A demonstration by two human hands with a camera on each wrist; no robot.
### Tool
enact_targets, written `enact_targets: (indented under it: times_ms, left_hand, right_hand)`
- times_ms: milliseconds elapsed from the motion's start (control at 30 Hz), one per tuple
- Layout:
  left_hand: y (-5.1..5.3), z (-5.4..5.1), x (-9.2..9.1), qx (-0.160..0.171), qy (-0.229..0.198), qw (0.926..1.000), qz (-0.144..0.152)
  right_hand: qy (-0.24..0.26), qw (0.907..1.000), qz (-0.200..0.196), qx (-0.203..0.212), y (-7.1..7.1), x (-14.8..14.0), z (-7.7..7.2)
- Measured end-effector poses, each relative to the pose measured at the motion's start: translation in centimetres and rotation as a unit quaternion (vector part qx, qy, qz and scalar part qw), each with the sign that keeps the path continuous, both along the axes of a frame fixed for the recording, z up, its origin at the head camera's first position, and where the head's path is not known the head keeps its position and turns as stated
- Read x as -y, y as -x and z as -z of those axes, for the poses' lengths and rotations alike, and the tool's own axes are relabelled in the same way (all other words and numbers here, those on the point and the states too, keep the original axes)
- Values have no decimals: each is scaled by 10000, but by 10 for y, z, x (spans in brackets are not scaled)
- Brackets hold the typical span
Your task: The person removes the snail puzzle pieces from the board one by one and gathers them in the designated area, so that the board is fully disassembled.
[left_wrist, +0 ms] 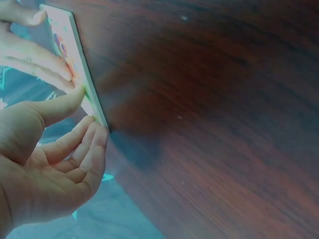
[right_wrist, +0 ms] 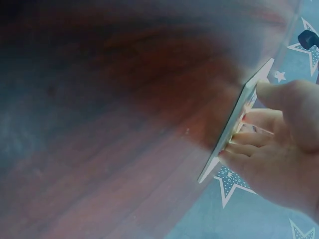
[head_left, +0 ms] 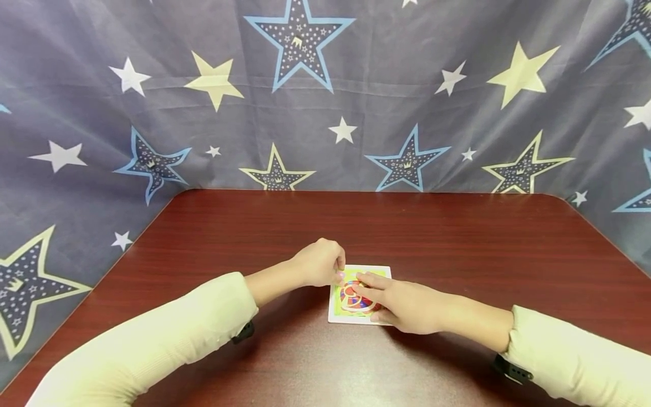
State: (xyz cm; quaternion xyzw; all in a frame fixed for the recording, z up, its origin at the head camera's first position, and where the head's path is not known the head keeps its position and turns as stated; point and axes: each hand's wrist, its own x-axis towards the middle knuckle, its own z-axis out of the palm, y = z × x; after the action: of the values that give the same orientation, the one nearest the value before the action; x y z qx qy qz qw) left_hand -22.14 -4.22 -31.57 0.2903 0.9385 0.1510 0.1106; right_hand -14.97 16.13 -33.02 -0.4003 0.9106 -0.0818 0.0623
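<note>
A flat square board [head_left: 342,312] with a white rim lies on the table. Its bright picture has yellow, red and blue parts around a pale curling shape. My left hand [head_left: 320,264] is at the board's far left corner, thumb and curled fingertips gripping its edge; the left wrist view shows the thumb [left_wrist: 62,105] over the top and the other fingers bent against the side. From the right, my right hand [head_left: 414,305] rests on the picture with fairly straight fingers, its thumb near the close edge. These fingers hide part of the picture.
The dark red-brown wooden table [head_left: 203,226] extends around the board on every side. Behind it and at both sides hangs a grey cloth [head_left: 173,34] printed with stars. Black straps [head_left: 511,370] circle both wrists beneath pale sleeves [head_left: 585,350].
</note>
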Motion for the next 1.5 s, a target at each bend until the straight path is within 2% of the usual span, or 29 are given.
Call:
enact_targets:
  times_ms: [200, 400, 633, 867, 1100, 1267, 1500]
  left_hand:
    - [8, -3, -4, 174, -186, 9993, -283]
    - [10, -4, -6, 305, -98, 9982, -508]
    - [8, -6, -9, 278, -143, 9983, -497]
    - [9, -9, -12, 185, 155, 9984, -520]
    - [12, -8, -12, 409, 275, 9975, -497]
    - [14, -7, -11, 562, 202, 9969, -518]
    - [17, -8, -11, 625, 218, 9962, -559]
  right_hand:
    - [48, 9999, -18, -92, 1, -1, 3]
    - [99, 9999, -82, -85, 2, -2, 3]
    - [204, 9993, -302, -86, 2, -3, 4]
    - [133, 9996, -243, 13, 2, -2, 4]
    - [119, 9997, -194, 123, 0, -1, 4]
    - [120, 9996, -263, 51, 1, 0, 4]
    - [109, 9995, -295, -15, 2, -1, 5]
